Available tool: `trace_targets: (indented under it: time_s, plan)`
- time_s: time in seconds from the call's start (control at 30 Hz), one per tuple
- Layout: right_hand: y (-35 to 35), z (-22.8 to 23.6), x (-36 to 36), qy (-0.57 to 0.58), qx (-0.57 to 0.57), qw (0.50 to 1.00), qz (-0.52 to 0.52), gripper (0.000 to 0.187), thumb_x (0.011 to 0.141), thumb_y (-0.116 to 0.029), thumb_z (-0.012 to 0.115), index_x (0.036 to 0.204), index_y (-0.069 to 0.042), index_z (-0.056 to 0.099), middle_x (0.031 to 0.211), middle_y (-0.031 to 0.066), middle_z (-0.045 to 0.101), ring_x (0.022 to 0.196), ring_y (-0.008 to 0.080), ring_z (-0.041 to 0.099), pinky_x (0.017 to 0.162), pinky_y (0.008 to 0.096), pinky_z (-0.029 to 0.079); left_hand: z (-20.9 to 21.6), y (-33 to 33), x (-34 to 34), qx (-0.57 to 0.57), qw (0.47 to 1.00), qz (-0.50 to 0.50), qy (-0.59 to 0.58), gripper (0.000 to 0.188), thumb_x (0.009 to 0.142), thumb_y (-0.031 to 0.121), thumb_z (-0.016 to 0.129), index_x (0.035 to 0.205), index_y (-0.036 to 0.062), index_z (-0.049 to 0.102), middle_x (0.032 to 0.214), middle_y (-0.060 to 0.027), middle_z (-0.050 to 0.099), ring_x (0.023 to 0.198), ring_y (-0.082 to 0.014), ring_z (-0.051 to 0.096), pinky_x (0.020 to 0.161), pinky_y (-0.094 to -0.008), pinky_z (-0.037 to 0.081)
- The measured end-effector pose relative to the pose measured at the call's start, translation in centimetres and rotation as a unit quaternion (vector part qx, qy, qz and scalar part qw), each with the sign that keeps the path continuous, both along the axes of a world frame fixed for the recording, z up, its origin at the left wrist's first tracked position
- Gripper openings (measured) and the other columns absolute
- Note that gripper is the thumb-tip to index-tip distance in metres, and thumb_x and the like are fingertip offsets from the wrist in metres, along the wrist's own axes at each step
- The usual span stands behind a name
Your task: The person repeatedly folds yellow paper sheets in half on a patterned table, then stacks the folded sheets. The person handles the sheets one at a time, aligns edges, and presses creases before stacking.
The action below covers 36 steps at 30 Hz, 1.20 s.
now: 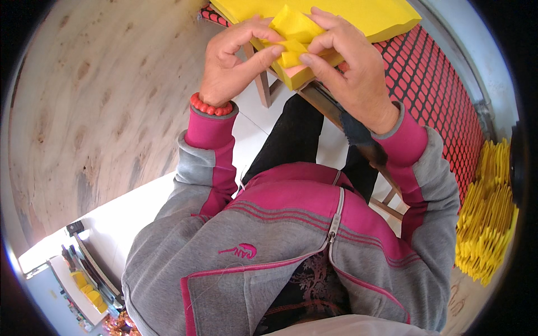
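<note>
Between the fingertips of the left hand (pixel 235 59) and the right hand (pixel 354 64), a folded yellow sheet (pixel 295 29) is pinched from both sides, thumbs at its near folds. Bright yellow and creased, it shows a broad, pointed flap on the far side and smaller overlapping folds nearer the person.

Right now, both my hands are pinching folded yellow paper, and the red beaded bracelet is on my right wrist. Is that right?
Not quite: the head view shows the red beaded bracelet on the wrist of your left hand, not your right hand. Both hands are indeed pinching folded yellow paper.
</note>
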State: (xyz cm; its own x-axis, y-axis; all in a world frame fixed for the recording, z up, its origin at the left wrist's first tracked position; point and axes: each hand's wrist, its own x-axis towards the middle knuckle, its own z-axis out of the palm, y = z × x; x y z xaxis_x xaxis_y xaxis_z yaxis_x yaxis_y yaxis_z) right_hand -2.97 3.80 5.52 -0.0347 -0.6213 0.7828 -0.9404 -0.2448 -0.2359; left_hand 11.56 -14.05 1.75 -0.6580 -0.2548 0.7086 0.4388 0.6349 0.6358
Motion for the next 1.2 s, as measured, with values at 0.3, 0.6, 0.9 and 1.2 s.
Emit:
trace_targets:
  time_s: [0.3,0.6,0.9,1.2]
  plan:
    - [6.1,1.7,1.8,-0.083,-0.006,0.997,-0.003,0.020,0.081,-0.005,0.076,0.097,-0.001,0.065,0.118,0.0205,0.068,0.104,0.0326,0.068,0.088,0.0351,0.053,-1.5,0.8,-0.7,0.140,0.990,0.007,0.030,0.002,0.098,0.006,0.063,0.099,0.0049,0.061,0.089,0.0037,0.062,0.079,-0.0045,0.054,0.072,-0.0196,0.043]
    - [15.3,-12.8,2.1,-0.115,0.288,0.931,-0.191,0.022,0.090,-0.012,0.068,0.109,-0.006,0.060,0.107,0.0149,0.067,0.098,0.0350,0.066,0.082,0.0431,0.052,-1.4,0.3,-1.6,0.113,0.983,0.094,0.109,0.014,0.093,-0.001,0.071,0.105,-0.0011,0.064,0.099,-0.0066,0.070,0.093,-0.0129,0.067,0.085,-0.0257,0.053]
    - [18.1,-17.1,-1.0,-0.067,0.337,0.920,-0.187,0.024,0.095,-0.016,0.063,0.113,-0.001,0.059,0.101,0.0209,0.066,0.097,0.0395,0.064,0.081,0.0465,0.050,-1.7,0.1,-0.7,0.071,0.994,0.058,0.060,0.008,0.099,0.000,0.062,0.106,0.0000,0.066,0.102,-0.0039,0.068,0.096,-0.0109,0.062,0.087,-0.0242,0.048]
    - [17.8,-18.3,-1.3,-0.089,0.374,0.891,-0.242,0.016,0.092,-0.007,0.066,0.105,0.000,0.061,0.120,0.0171,0.067,0.110,0.0368,0.063,0.092,0.0417,0.050,-0.6,0.2,0.1,0.040,0.999,0.000,-0.034,0.021,0.099,-0.001,0.053,0.109,-0.0024,0.071,0.109,-0.0042,0.069,0.103,-0.0124,0.061,0.094,-0.0246,0.045]
